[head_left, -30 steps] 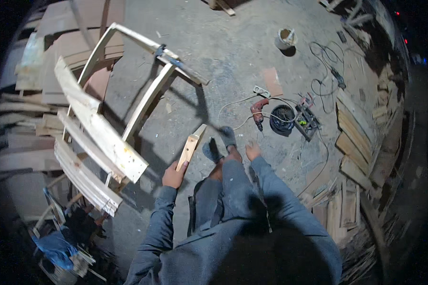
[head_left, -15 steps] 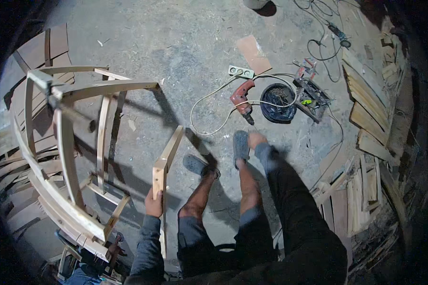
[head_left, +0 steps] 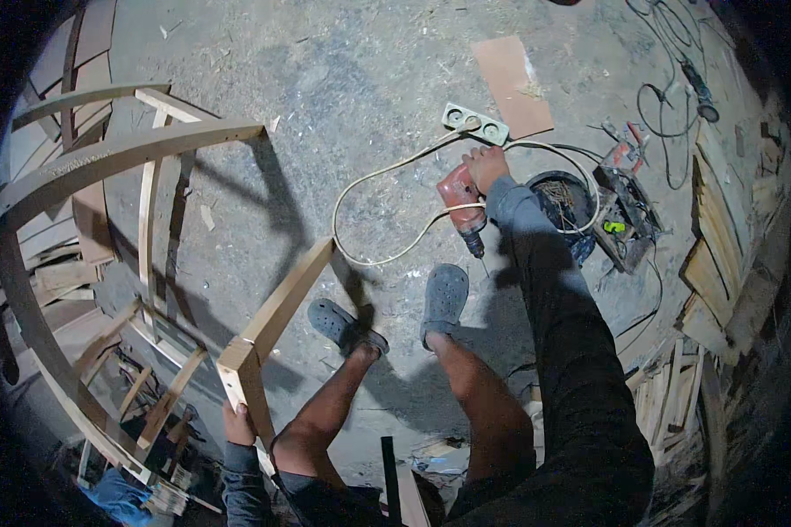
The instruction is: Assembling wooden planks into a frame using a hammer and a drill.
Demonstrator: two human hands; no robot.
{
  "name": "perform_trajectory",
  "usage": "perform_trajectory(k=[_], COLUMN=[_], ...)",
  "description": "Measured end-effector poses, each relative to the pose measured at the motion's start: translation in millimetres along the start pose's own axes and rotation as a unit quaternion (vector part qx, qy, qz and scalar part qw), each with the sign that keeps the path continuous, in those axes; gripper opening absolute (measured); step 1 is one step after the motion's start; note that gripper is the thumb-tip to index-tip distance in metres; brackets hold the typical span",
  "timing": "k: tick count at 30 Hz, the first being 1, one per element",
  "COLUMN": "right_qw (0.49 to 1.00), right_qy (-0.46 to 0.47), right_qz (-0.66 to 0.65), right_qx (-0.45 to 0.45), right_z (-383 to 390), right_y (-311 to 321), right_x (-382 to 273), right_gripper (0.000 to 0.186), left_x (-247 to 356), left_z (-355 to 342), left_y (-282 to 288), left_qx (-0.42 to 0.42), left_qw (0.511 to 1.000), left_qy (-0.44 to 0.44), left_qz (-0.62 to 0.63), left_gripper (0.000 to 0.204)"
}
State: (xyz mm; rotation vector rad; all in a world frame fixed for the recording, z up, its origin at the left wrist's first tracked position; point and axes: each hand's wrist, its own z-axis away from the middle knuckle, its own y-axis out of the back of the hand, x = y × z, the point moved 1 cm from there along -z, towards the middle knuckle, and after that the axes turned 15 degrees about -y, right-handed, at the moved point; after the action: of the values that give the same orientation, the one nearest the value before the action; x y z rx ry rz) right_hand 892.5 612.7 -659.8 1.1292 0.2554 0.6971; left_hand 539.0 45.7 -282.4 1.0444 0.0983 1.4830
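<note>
Looks like drill pickup: bending right hand fingers over the red pistol-shaped power drill on the grey concrete floor; can't tell how tightly closed. Gripping upright leg of pale L-shaped timber piece with left hand, fingers wrapped. To lift the drill, probably needs full wrap plus cord slack. Counting 1 drill, 1 L-shaped piece, 2 grey perforated clogs, 1 pale rectangular power strip, 1 round black tub.
</note>
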Motion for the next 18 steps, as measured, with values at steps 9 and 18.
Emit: perform_trajectory(k=[9,18], right_qw=[0.97,0.957], right_qy=[0.007,-0.175], right_qz=[-0.042,-0.199], right_qx=[-0.241,-0.117], right_z=[25,220], right_y=[20,194], right_x=[19,36], right_gripper=[0.033,0.045], left_x=[-39,23], left_z=[-18,-26], left_y=[5,-7], left_qx=[0.088,-0.039], left_qw=[0.978,0.998], left_qy=[0.044,0.014], left_qz=[0.182,0.041], left_gripper=[0.042,0.055])
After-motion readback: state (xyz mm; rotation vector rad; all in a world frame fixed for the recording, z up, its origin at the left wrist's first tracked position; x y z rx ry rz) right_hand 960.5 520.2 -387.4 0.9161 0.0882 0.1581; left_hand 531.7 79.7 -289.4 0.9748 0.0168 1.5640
